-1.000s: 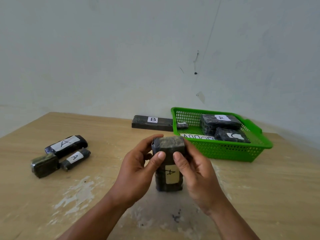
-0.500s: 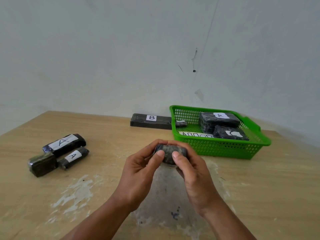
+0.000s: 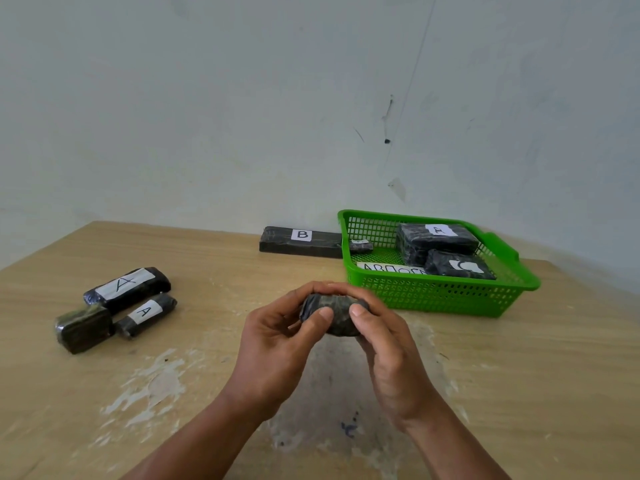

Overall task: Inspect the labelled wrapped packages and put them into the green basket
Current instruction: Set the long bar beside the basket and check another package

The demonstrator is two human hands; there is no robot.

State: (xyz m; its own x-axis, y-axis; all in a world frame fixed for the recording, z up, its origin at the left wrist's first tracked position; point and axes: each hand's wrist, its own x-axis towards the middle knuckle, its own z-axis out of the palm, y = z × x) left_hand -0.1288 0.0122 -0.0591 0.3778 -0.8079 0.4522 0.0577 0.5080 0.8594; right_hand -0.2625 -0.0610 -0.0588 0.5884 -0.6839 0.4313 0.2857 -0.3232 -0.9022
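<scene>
At the centre of the frame you hold a package [image 3: 332, 318] end-on: a dark, rounded bundle in crinkled, glossy black-green film, with no label showing. Your left hand [image 3: 277, 344] grasps its left end, fingers [image 3: 304, 291] curled over the top and thumb pressed on the near face; your right hand [image 3: 388, 348] grips the right end the same way. Both forearms rise from the bottom edge and angle inward. Below them lies the counter [image 3: 519, 375], pale wood-grain laminate scuffed to whitish patches. Right of centre sits the basket [image 3: 433, 296], a bright green plastic lattice, rectangular with a lipped rim. It holds a black film-wrapped block marked A [image 3: 436, 239], a second block [image 3: 457, 270] whose white label may read C, a small dark piece [image 3: 360, 245] by the left wall and a lettered paper strip [image 3: 391, 268]. A long flat black bar marked B [image 3: 298, 239] lies behind the basket's left side, by the wall. At the left of the frame, touching one another, lie a large roll marked A [image 3: 128, 287], a small roll marked A [image 3: 145, 315] and a squat unlabelled brick [image 3: 83, 329].
</scene>
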